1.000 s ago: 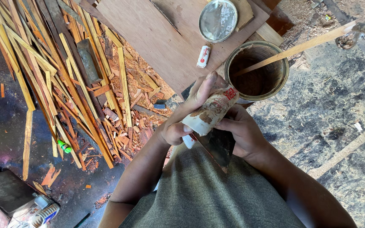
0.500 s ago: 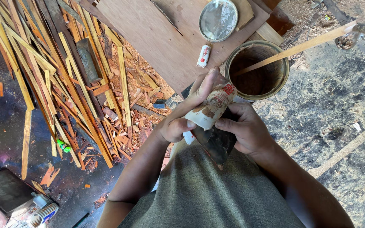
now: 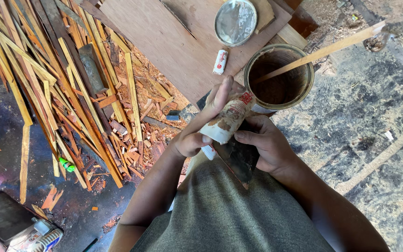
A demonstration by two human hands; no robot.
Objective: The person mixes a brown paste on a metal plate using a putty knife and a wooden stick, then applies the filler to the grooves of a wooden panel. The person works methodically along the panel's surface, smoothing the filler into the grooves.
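1. The left hand [image 3: 197, 135] gripped a stained white tube [image 3: 227, 119], its long axis slanting up toward the open tin [image 3: 281, 77].
2. The right hand [image 3: 262, 144] clasped a dark flat blade [image 3: 239, 158] just beneath the tube (the tin lay nearer this hand).

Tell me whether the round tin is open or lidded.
Open: the tin shows its dark inside with a stick in it; its lid lies apart.

There is just 1 view — a camera on the person's head. It looks straight down, very close to the left hand [image 3: 197, 135] and right hand [image 3: 264, 144], past the grey shirt [image 3: 229, 210]. Farther off it sees the floor — wood strips [image 3: 71, 93] on the left.
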